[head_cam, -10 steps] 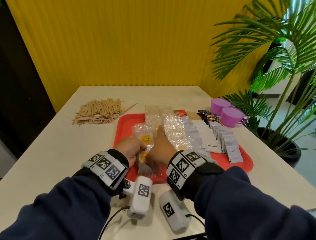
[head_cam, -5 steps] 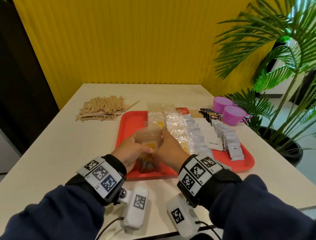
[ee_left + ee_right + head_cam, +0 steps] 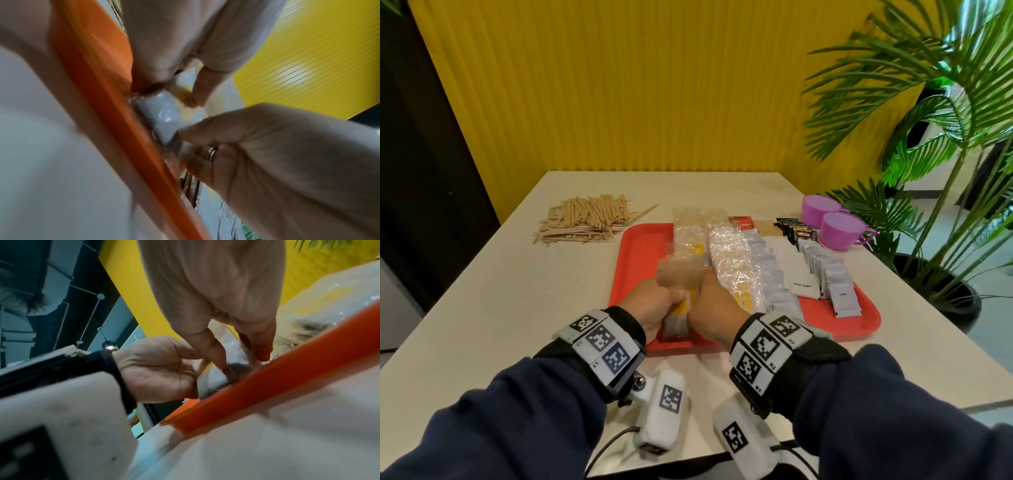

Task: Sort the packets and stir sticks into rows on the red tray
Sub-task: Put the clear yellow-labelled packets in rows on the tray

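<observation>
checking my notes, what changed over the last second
Both hands, left and right, lifted the clear packets off the red tray and stood them on end at its near edge, still gripping them. The stir sticks, the other rows and the purple cups stayed put.

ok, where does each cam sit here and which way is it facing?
Head: worn on the head, looks forward and down at the red plastic tray; both sleeves, left hand and right hand show.
Left wrist: low by the tray's near rim, looks along the left hand; both hands show.
Right wrist: same rim, looks along the right hand; both hands show.
All share the clear yellow-labelled packets both hands hold.
</observation>
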`<state>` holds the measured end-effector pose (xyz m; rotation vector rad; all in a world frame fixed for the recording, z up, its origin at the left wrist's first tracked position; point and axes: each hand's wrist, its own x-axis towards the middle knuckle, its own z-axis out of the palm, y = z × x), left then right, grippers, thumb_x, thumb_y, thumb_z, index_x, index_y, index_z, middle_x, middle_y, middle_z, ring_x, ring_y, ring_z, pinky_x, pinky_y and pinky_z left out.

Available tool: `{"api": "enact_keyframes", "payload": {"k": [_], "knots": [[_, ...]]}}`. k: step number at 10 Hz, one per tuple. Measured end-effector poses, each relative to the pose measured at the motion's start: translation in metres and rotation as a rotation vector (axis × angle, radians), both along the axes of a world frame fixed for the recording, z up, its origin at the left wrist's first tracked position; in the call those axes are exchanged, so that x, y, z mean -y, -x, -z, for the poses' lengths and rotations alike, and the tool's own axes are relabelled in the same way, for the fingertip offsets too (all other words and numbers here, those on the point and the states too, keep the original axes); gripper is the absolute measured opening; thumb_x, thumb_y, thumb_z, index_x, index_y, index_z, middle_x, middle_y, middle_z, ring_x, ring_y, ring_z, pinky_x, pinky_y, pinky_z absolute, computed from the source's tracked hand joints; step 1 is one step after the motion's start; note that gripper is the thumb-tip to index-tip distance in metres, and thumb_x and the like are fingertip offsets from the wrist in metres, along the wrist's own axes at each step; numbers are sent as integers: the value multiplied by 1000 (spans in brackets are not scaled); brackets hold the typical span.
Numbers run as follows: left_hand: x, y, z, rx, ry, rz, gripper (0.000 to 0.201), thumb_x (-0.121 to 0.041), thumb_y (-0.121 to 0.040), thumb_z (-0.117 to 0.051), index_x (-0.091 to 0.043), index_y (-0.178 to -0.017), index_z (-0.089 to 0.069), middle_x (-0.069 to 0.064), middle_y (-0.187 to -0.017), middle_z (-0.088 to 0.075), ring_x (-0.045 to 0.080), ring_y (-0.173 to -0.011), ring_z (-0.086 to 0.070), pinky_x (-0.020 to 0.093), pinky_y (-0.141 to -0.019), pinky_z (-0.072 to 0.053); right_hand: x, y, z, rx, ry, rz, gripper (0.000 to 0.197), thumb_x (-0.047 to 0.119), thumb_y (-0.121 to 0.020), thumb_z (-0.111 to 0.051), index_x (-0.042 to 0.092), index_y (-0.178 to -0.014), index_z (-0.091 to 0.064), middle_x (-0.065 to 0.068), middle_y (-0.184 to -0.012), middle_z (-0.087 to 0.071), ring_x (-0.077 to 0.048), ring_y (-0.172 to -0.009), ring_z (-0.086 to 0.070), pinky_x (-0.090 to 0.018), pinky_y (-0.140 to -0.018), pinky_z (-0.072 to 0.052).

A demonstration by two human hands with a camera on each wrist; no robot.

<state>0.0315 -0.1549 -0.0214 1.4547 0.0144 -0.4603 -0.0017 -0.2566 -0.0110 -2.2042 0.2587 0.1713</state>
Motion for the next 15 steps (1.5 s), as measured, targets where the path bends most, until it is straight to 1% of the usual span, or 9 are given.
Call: {"api": "enact_keyframes", "payload": {"k": [1,3,4,6,7,9,11,14,15], "knots": [[9,-12,4,-39,-58,-83,24,11,-90,-41,-3,-79,-57,15,-74,-61,24,-66,-60,35,-63,-51,3,-5,-5,8,26,6,93,-2,-85,-50,14,-148,17,-7,-102,-48,-12,-73,-47,-18,-51,-32],[19,-26,-3,-60,-208,-106,27,2,-87,-51,-18,-69,-47,4,-75,-50,24,-81,-53,39,-78,-50,7,8,-16,115,276,-78,105,-2,-79,-60,28,-148,13,-7,-154,4,-34,-117,-49,-39,-92,-47],[20,-27,-5,-33,-296,-74,29,1,-86,-54,-20,-68,-45,2,-79,-52,24,-91,-53,43,-92,-50,10,11,-18,80,327,-131,98,-1,-77,-62,27,-149,-2,-9,-152,1,-37,-114,-51,-42,-94,-46],[20,-30,-6,-9,-353,-67,27,4,-79,-57,-18,-69,-45,13,-91,-55,26,-87,-54,47,-90,-51,19,17,-22,88,490,-254,47,-1,-79,-60,15,-122,-48,-8,-111,-47,-21,-87,-48,-24,-60,-38],[22,-31,-7,-68,-316,-81,14,4,-79,-55,-9,-78,-50,11,-77,-54,26,-84,-52,42,-81,-50,14,21,-22,111,594,-426,31,6,-82,-62,12,-112,-57,-1,-86,-43,-18,-80,-44,-25,-55,-33],[18,-33,-14,-221,56,-153,26,-8,-86,-49,-8,-112,-46,9,-113,-45,22,-93,-47,31,-70,-40,6,20,-23,119,616,-586,26,18,-86,-63,13,-111,-60,1,-84,-40,-15,-77,-41,-23,-72,-34],[15,-35,-22,-225,93,21,57,-27,-88,-44,-10,-141,-31,6,-129,-39,20,-109,-42,33,-68,-39,8,11,-33,69,715,-632,20,5,-88,-54,8,-107,-61,0,-79,-46,-16,-80,-44,-20,-57,-33],[15,-44,-23,-213,116,66,64,-36,-89,-40,-9,-146,-28,2,-144,-37,15,-117,-41,37,-105,-28,16,1,-31,68,739,-578,20,4,-86,-56,8,-105,-62,7,-73,-35,-13,-78,-40,-18,-52,-27],[16,-46,-24,-180,124,58,49,-35,-91,-39,-12,-134,-44,6,-133,-43,15,-104,-44,34,-97,-33,15,-4,-31,58,731,-549,24,0,-86,-53,7,-107,-62,5,-75,-35,-15,-80,-41,-23,-65,-32]]}}
